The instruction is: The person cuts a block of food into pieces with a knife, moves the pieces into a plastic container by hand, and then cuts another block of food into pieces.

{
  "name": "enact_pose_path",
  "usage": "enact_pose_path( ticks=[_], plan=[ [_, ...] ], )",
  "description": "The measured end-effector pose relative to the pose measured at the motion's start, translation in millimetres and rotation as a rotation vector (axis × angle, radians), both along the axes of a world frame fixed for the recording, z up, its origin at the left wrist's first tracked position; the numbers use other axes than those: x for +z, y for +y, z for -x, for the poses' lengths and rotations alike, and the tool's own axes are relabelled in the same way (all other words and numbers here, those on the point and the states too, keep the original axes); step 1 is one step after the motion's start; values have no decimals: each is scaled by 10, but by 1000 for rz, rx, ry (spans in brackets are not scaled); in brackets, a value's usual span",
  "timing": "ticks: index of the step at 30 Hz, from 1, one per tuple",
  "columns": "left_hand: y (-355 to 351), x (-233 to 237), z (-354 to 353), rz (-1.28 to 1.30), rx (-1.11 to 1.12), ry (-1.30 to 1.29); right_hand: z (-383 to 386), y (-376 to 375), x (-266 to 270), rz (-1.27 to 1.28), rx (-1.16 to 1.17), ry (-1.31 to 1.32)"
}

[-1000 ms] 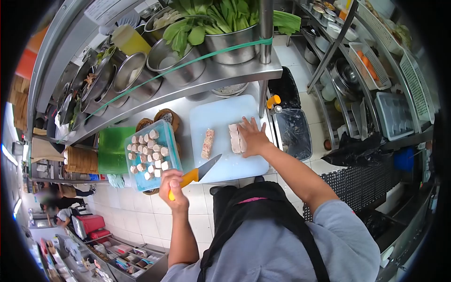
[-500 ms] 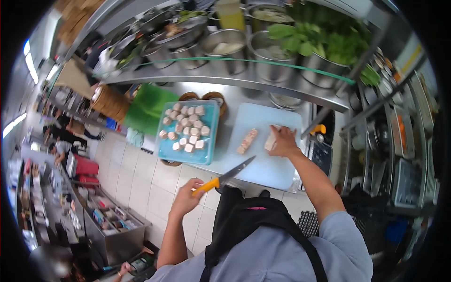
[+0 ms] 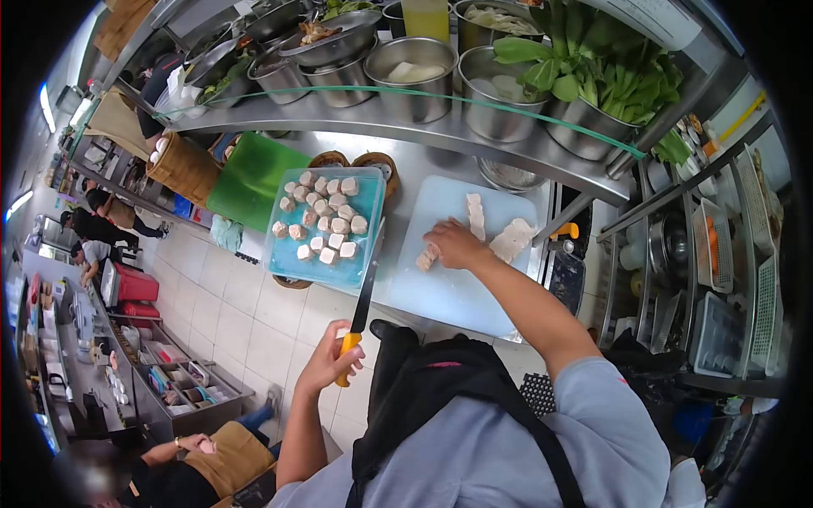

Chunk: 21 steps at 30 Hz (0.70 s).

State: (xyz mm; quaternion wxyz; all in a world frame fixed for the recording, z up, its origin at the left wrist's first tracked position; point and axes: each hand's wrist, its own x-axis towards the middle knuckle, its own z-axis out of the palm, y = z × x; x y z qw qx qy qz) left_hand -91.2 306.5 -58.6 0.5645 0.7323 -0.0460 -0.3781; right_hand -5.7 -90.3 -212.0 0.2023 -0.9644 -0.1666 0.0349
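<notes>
My left hand [image 3: 332, 362] is closed around the yellow handle of a long-bladed knife [image 3: 366, 292], held off the board with its tip pointing up, near the tray's right edge. On the pale blue cutting board [image 3: 474, 296], my right hand [image 3: 456, 245] is bent over a pale, pink-flecked food strip [image 3: 427, 257], its fingers gripping the strip and hiding part of it. Just beyond that hand lies another pale strip [image 3: 476, 216]. To its right is a wider pale slab [image 3: 512, 240]. A teal plastic tray [image 3: 279, 269] left of the board holds several pale cubes [image 3: 332, 209].
Above the counter runs a metal shelf [image 3: 339, 117] with steel pots [image 3: 412, 78] and leafy greens [image 3: 605, 72]. Bamboo steamers [image 3: 373, 161] and a green board [image 3: 257, 179] sit behind the tray. A co-worker [image 3: 195, 457] is at lower left; others stand farther off.
My right hand has moved left across the board onto a different strip. The pieces on the board are rearranged. My left hand has turned the knife more upright and shifted slightly left.
</notes>
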Motion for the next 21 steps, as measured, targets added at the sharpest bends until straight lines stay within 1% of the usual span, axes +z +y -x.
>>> enact_pose_path(
  ticks=[1,3,4,6,7,8,9,10,11,13,16,19,21],
  plan=[
    [-122,-53,-42,0,1,3,24,39,3,0,1,3],
    [-360,-271,-135,-162,-53,-160,160,168,172,52,-124,184],
    [-489,-351,-165,-162,-46,-153,257,232,115,54,-116,191],
    [-728,-531,-204,-363,-48,-281,547,357,-13,4,-252,9],
    [-788,-725,-224,-359,-48,-273,710,400,-51,9,-251,17],
    [-834,-965,-232,-484,-103,-511,891,446,-40,-82,-244,-69],
    [-910,-1036,-219,-608,-160,-749,1028,477,-45,-175,-238,-153],
    [-979,-1104,-214,-629,-159,-667,1106,504,-111,-202,-271,-183],
    [-1000,-1197,-194,-631,-166,-658,1143,517,-164,-204,-276,-173],
    [-1016,-1429,-174,-743,-310,-700,1157,531,-259,-351,-357,-185],
    [-1132,-1273,-195,-755,-338,-753,1086,548,-340,-378,-400,-247],
    [-1288,-1025,-173,-714,-365,-796,1033,527,-249,-376,-375,-186],
    [-1373,-973,-115,-727,-385,-816,1033,542,-232,-371,-381,-181]
  ],
)
